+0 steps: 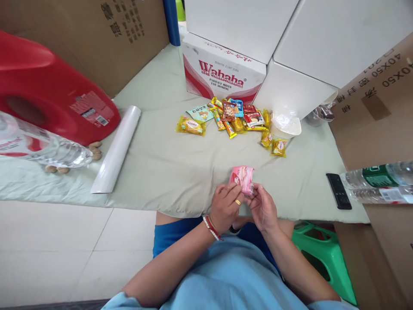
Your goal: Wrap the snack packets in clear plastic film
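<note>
A pink snack packet [242, 177] is held near the table's front edge, between both of my hands. My left hand [226, 204], with a ring and a beaded bracelet, has its fingers closed over the packet's lower left part. My right hand [263, 206] pinches the lower right corner with thumb and fingers. Further back on the cloth lies a pile of wrapped snacks [228, 111], with a yellow packet [191, 125] at its left end. Two small yellow packets [278, 147] lie at its right, by a white bowl [292, 127].
At the left are a white roll [116, 150], a red jug [58, 86] and a lying water bottle [64, 148]. A Wahaha carton [222, 73] and white boxes stand behind the snacks. A black phone [338, 191] and two bottles [380, 176] lie at the right. A green stool [335, 258] stands below.
</note>
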